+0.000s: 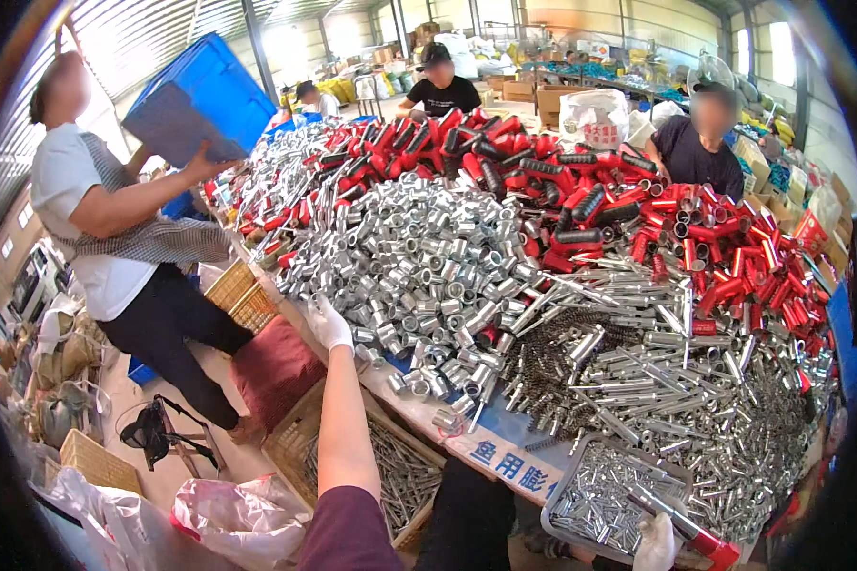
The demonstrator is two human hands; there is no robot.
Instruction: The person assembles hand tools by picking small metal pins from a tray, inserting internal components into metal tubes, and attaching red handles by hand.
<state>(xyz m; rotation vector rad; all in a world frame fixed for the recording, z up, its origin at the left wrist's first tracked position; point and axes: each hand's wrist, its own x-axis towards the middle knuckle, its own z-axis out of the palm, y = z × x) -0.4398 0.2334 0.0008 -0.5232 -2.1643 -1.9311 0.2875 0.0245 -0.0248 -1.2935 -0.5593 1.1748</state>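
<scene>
My left hand (328,322), in a white glove, reaches out to the near left edge of a big heap of short silver metal sleeves (428,276) on the table; whether it grips one I cannot tell. My right hand (655,542), also gloved, sits at the lower edge and holds a long silver rod with a red handle (690,533) over a grey tray of small silver pins (595,495). A pile of long silver rods (667,381) and dark springs (552,366) lies between the hands.
Red and black handles (581,190) cover the far table. A person at left tips a blue crate (200,95). Two people work across the table, another farther back. A wicker basket of metal rods (390,466), a red cushion (271,366) and plastic bags (238,519) sit by my left.
</scene>
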